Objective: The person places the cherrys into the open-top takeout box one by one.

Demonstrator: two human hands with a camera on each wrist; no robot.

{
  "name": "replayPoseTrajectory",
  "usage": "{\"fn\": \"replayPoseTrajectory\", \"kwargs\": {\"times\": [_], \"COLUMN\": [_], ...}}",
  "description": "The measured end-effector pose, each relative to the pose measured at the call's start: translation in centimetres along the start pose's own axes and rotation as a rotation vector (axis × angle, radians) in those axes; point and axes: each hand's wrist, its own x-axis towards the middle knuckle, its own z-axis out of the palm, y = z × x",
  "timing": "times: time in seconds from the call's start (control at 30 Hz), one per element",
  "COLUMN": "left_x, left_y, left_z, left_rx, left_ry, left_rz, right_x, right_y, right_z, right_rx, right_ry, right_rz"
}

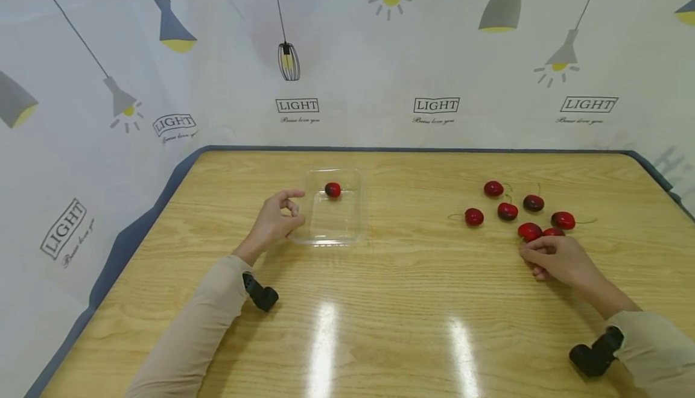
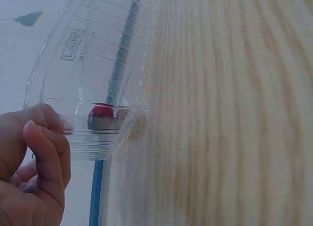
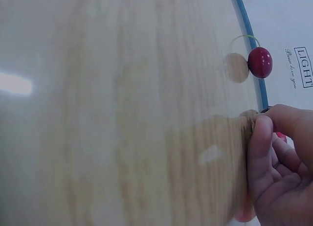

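Observation:
My left hand (image 1: 277, 217) is at the left side of a clear plastic box (image 1: 361, 229), forefinger and thumb apart against its wall. In the left wrist view one fingertip shows through the plastic. Inside the box lies one dark red cherry (image 1: 333, 190) with a green stem. My right hand (image 1: 559, 260) is low over the table at the near side of a cherry (image 1: 529, 232), thumb and forefinger pinched together right at it. That cherry's stem is hidden by the fingertips. Another cherry (image 1: 554, 231) is partly covered by the same hand.
Several more cherries with stems lie loosely around, among them a left one (image 1: 474, 217), a far one (image 1: 493, 189) and a right one (image 1: 563, 221). The wooden table (image 1: 412, 289) has a blue edge. Behind it hangs a lamp-printed sheet (image 1: 358, 78).

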Motion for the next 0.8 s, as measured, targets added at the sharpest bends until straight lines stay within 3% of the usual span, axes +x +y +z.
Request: {"fn": "replayPoseTrajectory", "kwargs": {"times": [0.1, 0.37, 0.6, 0.8], "left_x": [-0.3, 1.0, 1.0, 1.2], "left_y": [0.5, -1.5, -1.6, -1.8], "left_z": [0.0, -0.1, 0.0, 0.0], "left_rx": [0.002, 0.006, 0.004, -0.014], "left_ry": [-0.006, 0.004, 0.005, -0.007], "left_rz": [0.008, 0.010, 0.020, 0.023], "right_x": [-0.1, -0.2, -0.5, -0.8], "right_y": [0.0, -0.3, -0.9, -1.4], "right_z": [0.0, 0.0, -0.2, -0.4], "right_rx": [0.001, 0.021, 0.028, -0.042], "right_ry": [-0.003, 0.000, 0.017, 0.047], "right_rz": [0.006, 0.002, -0.047, -0.067]}}
